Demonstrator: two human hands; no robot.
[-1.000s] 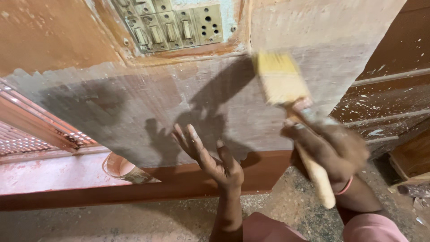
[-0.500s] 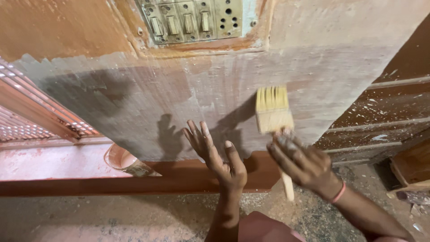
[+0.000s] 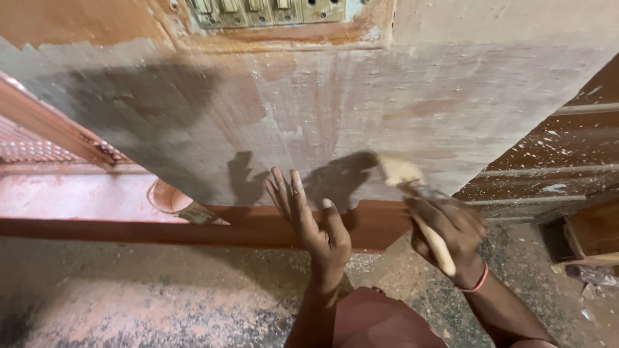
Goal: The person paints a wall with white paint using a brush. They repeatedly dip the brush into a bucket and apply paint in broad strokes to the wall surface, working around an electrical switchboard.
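Right now the right hand [image 3: 451,235] grips the paintbrush [image 3: 412,193] w/ bristles on the wall [image 3: 361,109] below the switch panel [image 3: 277,11], left hand [image 3: 316,225] open flat beside it; best w/ light, even strokes.

Switch panel [image 3: 267,11] at top, brown skirting board [image 3: 193,229], orange bowl [image 3: 169,196], dusty speckled floor [image 3: 129,290].

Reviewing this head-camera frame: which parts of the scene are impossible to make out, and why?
- Switch panel: top cut off by the frame's upper edge.
- Paintbrush: bristles motion-blurred, handle partly covered by the right hand.
- Round container: contents hidden behind the wall corner.
- Left hand: palm faces the wall, contact unclear.
- Wooden item at right: cropped by the edge.
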